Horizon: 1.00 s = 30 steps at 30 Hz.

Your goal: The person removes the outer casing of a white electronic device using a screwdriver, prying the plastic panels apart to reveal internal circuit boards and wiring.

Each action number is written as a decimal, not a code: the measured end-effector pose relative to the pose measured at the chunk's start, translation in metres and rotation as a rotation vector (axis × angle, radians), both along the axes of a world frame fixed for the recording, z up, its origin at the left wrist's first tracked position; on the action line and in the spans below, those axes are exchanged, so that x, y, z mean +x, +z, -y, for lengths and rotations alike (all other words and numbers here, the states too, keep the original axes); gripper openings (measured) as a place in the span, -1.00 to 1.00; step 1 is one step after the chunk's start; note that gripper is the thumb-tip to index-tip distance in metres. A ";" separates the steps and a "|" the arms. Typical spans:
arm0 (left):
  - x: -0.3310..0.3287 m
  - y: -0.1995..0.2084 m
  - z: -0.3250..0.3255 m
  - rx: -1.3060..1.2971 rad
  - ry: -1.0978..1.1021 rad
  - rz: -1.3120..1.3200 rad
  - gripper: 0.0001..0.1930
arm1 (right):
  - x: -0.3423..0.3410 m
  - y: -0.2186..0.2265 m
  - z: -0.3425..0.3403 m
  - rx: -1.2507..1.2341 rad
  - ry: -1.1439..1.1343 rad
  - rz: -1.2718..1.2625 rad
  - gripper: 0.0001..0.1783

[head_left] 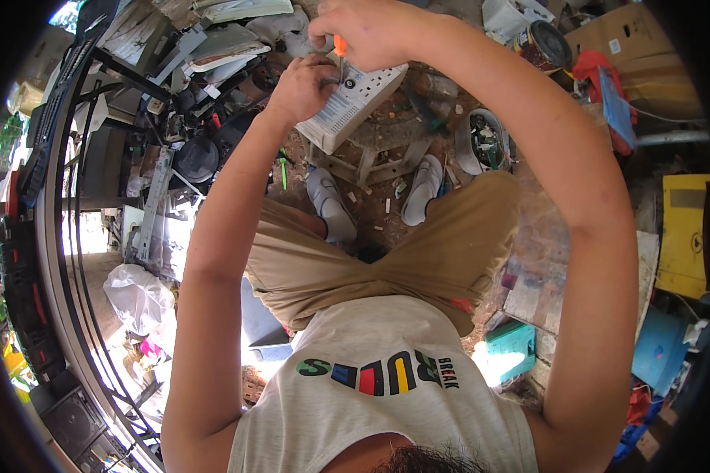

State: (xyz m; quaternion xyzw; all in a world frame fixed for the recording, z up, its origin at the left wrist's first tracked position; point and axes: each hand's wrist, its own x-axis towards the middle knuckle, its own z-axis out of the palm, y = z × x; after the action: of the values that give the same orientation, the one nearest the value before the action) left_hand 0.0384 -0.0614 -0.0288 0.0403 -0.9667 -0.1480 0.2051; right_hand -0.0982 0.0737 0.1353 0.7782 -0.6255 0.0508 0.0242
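Black metal rack (pixel 51 236): tall, running along the 9 o'clock edge of your view, its bars bent by the lens.

Cardboard box (pixel 647 43): brown, at 2 o'clock, red cloth (pixel 592 67) just beside it.

Yellow panel (pixel 682 236): upright, at 3 o'clock, well apart from your hands.

Blue bucket (pixel 661 347): at 4 o'clock, below the yellow panel.

Low frame stand (pixel 367 162): grey, angular, on the ground at 12 o'clock, beyond your white shoes (pixel 331 206).

Casing (pixel 335 126): pale, box-shaped, with slots and holes in its upper face; at 12 o'clock, above the stand, set askew, both your hands at its far part.

Clear plastic bag (pixel 138 296): crumpled, between 8 and 9 o'clock.

Oval tub (pixel 461 146): pale-rimmed, holding small mixed parts, between 1 and 2 o'clock, to the right of the casing.

Your right hand (pixel 367 35): at 12 o'clock, above the casing; fingers closed around the screwdriver's handle.

Your left hand (pixel 301 91): between 11 and 12 o'clock, at the casing's left side; fingers bent, near the screwdriver's shaft. Whether they pinch the shaft, you cannot tell from this view.

Screwdriver (pixel 340 46): orange handle, shaft pointing down toward the casing; tip contact unclear.

Green plastic piece (pixel 283 169): slim, on the ground between 10 and 11 o'clock.
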 end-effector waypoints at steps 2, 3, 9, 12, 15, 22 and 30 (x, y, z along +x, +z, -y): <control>-0.002 -0.002 -0.002 0.001 0.034 0.002 -0.77 | 0.009 0.010 -0.017 -0.086 0.018 0.075 -0.73; -0.004 -0.001 -0.004 0.005 0.050 0.015 -0.78 | 0.007 0.010 -0.013 -0.007 -0.023 0.055 -0.74; -0.010 0.008 0.006 0.096 0.071 0.006 -0.76 | -0.015 0.015 -0.028 -0.178 -0.135 0.225 -0.76; 0.003 0.028 0.030 0.317 0.271 -0.054 -0.63 | -0.010 0.038 -0.074 -0.373 -0.339 0.432 -0.80; 0.029 0.032 0.062 0.303 0.388 -0.003 -0.49 | -0.066 -0.011 -0.136 -0.434 -0.530 0.742 -0.68; 0.113 -0.031 0.118 0.201 0.677 0.398 -0.26 | -0.048 -0.121 -0.247 -0.584 -0.752 1.934 -0.58; 0.058 0.035 -0.044 -0.015 0.352 0.130 0.46 | -0.006 -0.174 -0.259 -0.528 -0.714 2.463 -0.54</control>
State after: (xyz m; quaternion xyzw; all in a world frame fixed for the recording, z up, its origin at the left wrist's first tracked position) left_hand 0.0968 -0.0172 0.0067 0.2169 -0.9569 -0.0996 0.1654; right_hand -0.1039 0.3330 -0.0391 -0.0143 -0.3787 0.8359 -0.3972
